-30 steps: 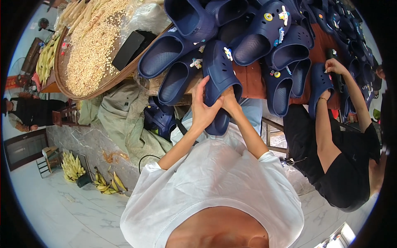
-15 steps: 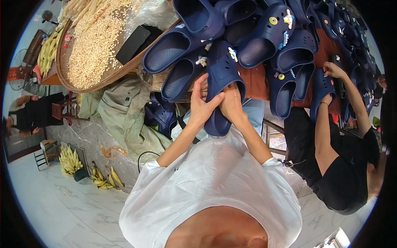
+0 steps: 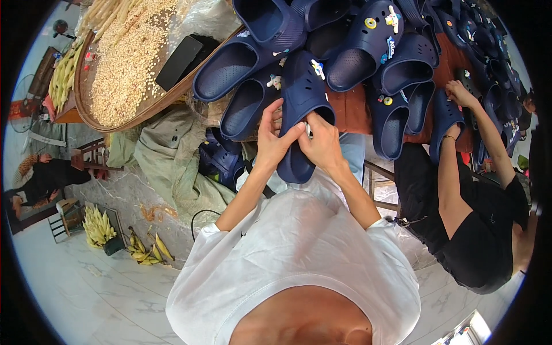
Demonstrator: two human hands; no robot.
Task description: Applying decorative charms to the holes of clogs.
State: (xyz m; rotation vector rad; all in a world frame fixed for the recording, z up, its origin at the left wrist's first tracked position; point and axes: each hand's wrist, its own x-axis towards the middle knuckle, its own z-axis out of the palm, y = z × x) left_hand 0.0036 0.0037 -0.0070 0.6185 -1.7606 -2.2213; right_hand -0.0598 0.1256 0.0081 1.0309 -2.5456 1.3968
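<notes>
A dark blue clog (image 3: 299, 86) lies in front of me, toe pointing away, with a white figure charm (image 3: 317, 68) on its upper. My left hand (image 3: 273, 137) grips the clog's left side, its thumb reaching across the opening toward my right fingers. At the mouth of the clog is my right hand (image 3: 324, 145), closed, its fingertips partly hidden inside. Between that hand and my left thumb shows a small white piece (image 3: 309, 131), too small to name. Another blue clog (image 3: 245, 109) with a white charm sits just left of my left hand.
Many blue clogs (image 3: 359, 46) are heaped across the far side on a reddish-brown surface (image 3: 352, 109). A round tray (image 3: 92, 118) of pale kernels holds a black phone-like object (image 3: 185, 60). At right, a co-worker's hands (image 3: 458, 95) handle another clog. Corn cobs (image 3: 99, 226) stand on the floor at left.
My right hand has drawn partly back from inside the clog, and a small white piece now shows at its fingers. My left hand keeps its grip on the clog.
</notes>
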